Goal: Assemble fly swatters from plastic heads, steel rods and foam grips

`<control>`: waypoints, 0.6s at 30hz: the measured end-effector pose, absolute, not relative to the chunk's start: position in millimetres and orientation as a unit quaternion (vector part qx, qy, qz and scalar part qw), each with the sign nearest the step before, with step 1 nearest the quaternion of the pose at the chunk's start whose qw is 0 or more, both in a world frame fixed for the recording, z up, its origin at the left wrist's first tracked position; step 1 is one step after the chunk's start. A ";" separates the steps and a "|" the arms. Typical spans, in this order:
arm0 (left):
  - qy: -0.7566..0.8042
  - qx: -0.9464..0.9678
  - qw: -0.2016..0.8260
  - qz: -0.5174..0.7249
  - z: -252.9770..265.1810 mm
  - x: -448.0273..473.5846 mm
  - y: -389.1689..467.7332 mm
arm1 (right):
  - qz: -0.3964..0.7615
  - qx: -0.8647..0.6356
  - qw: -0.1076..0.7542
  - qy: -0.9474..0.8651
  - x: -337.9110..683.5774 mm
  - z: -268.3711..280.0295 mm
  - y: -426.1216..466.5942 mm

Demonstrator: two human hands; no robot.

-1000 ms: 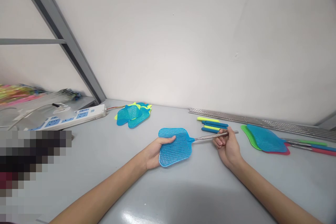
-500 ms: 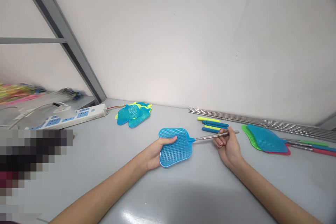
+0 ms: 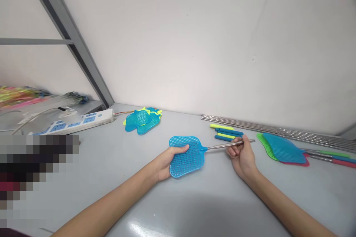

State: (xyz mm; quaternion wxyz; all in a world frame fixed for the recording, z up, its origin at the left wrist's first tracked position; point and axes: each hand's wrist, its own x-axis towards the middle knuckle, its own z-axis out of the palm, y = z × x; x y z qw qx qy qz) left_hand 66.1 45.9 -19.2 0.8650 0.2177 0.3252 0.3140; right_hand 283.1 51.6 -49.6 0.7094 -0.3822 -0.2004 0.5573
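A blue mesh fly swatter (image 3: 189,161) is held flat above the grey table between my two hands. My left hand (image 3: 168,161) grips its head from the left, thumb on top and fingers hidden underneath. Around the metal rod that extends from the head, my right hand (image 3: 241,153) is closed with thumb and fingers pinching near the rod's bare end. Just behind that hand lie several blue and yellow handle sleeves (image 3: 229,133). To its right are fly swatters (image 3: 289,150) with blue, green and red heads, stacked, with coloured handles.
Loose blue and yellow swatter heads (image 3: 141,120) lie in a pile at the back left. Long metal rods (image 3: 267,127) run along the wall. A white power strip (image 3: 83,121) with cables sits at left, near a grey metal frame (image 3: 91,68). Colourful bundles (image 3: 25,96) lie beyond.
My hands and the swatter stay almost the same. The whole view has shifted very slightly.
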 end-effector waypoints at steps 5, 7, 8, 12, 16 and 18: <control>0.328 0.215 0.865 0.313 -19.9 65.2 46.9 | 0.558 -0.385 0.703 -0.215 281.6 -47.7 49.3; 0.330 0.212 0.865 0.311 -20.2 64.8 47.1 | 0.556 -0.386 0.703 -0.220 280.9 -46.7 47.9; 0.332 0.211 0.866 0.310 -20.2 64.6 47.2 | 0.555 -0.386 0.702 -0.222 280.4 -46.3 47.3; 0.333 0.210 0.865 0.311 -20.4 63.7 47.5 | 0.553 -0.386 0.702 -0.229 278.2 -44.9 44.8; 0.338 0.212 0.863 0.311 -21.7 63.3 47.4 | 0.551 -0.381 0.702 -0.241 276.5 -44.1 42.1; 0.337 0.212 0.863 0.310 -22.1 63.3 46.8 | 0.552 -0.377 0.701 -0.249 276.0 -44.2 40.8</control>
